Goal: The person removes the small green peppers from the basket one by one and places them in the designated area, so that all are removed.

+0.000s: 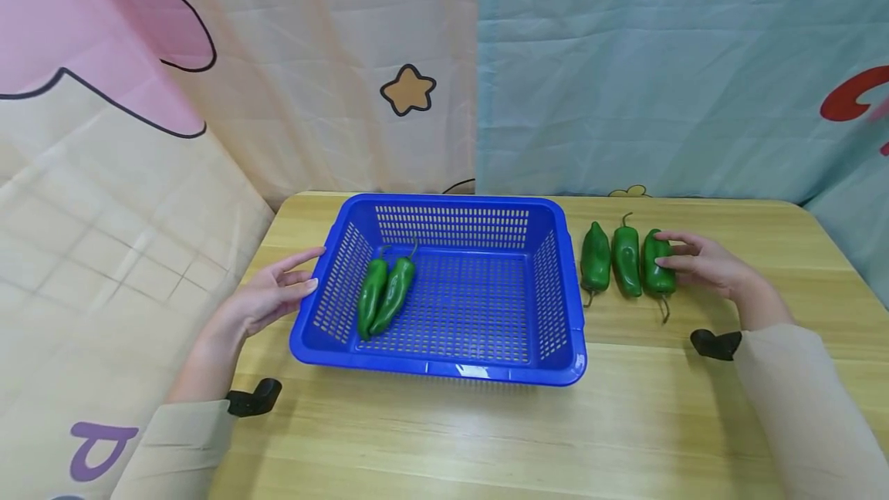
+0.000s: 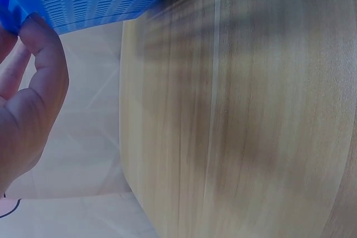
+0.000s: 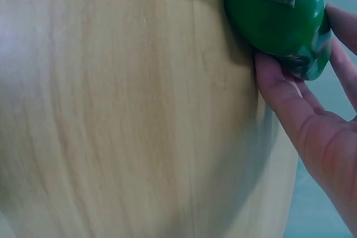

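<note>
My left hand (image 1: 274, 292) pinches the left rim of a blue plastic basket (image 1: 437, 373); in the left wrist view, the thumb and fingers (image 2: 42, 43) meet at the rim. Inside the basket, toward its left side, two long green peppers (image 1: 393, 295) lie side by side. To the right of the basket, three more green peppers stand in a row on the table. My right hand (image 1: 715, 268) holds the rightmost green pepper (image 1: 656, 265) between thumb and fingers. Up close, that pepper (image 3: 273, 20) shows its stem end, with fingers on both sides.
The left pepper (image 1: 595, 259) of the row lies close to the basket's right wall, and the middle pepper (image 1: 627, 261) lies between it and the held one. Everything is on a light wooden table (image 1: 430, 446). Printed curtains (image 1: 590, 83) hang behind its far edge.
</note>
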A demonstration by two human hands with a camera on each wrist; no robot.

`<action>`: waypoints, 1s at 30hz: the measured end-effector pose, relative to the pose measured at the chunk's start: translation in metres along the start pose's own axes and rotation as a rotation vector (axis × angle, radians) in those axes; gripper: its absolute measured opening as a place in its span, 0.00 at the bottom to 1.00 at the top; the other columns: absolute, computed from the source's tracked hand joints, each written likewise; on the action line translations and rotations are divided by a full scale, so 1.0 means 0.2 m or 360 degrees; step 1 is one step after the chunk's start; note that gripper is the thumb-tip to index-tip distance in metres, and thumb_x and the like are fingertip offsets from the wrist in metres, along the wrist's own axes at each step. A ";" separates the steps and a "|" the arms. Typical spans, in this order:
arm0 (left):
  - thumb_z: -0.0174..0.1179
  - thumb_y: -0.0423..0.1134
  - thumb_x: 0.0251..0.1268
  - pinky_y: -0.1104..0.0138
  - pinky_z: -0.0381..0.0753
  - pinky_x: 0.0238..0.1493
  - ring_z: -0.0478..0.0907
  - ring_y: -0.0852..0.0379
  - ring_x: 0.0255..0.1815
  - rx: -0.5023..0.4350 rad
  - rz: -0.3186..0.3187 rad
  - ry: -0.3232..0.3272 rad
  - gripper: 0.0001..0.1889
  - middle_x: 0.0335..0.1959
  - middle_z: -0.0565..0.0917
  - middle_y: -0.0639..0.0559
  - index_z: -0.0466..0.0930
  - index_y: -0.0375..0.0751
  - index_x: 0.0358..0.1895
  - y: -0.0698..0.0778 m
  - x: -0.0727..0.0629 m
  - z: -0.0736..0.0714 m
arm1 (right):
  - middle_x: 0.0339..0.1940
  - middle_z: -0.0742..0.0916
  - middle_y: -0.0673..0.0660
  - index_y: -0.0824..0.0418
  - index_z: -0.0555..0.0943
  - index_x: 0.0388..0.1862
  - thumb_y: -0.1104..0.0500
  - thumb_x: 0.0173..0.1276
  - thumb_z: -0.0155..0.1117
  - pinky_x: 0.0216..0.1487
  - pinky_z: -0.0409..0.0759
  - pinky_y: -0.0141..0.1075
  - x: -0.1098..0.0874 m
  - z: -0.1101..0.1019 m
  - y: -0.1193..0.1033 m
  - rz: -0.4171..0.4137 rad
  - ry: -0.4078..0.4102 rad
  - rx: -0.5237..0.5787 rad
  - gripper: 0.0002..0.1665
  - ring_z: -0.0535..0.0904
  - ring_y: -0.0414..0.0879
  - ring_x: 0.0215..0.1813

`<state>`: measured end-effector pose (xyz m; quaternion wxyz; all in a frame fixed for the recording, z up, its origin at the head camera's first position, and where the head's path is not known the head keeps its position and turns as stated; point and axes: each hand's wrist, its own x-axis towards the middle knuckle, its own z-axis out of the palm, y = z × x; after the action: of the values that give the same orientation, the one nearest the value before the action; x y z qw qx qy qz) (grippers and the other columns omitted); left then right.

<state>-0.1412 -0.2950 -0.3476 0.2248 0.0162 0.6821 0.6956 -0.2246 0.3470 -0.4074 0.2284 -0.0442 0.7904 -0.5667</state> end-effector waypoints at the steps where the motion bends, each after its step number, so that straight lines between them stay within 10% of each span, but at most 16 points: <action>1: 0.52 0.28 0.68 0.66 0.82 0.43 0.82 0.55 0.40 0.0001 -0.0003 0.0002 0.33 0.42 0.82 0.49 0.50 0.42 0.73 0.00 0.00 0.00 | 0.67 0.46 0.82 0.50 0.61 0.65 0.61 0.70 0.56 0.44 0.79 0.32 0.00 0.00 0.00 0.0003 0.0005 -0.0004 0.27 0.76 0.30 0.41; 30: 0.52 0.28 0.68 0.66 0.82 0.43 0.81 0.55 0.40 -0.0029 -0.0002 -0.0024 0.32 0.42 0.81 0.49 0.51 0.42 0.72 0.01 0.00 0.00 | 0.59 0.64 0.69 0.47 0.61 0.61 0.60 0.72 0.52 0.43 0.81 0.34 -0.03 -0.02 -0.02 -0.0043 0.0120 0.0009 0.22 0.77 0.31 0.41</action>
<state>-0.1410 -0.2947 -0.3462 0.2305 0.0188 0.6742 0.7014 -0.2215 0.3512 -0.3999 0.1910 -0.0329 0.7962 -0.5731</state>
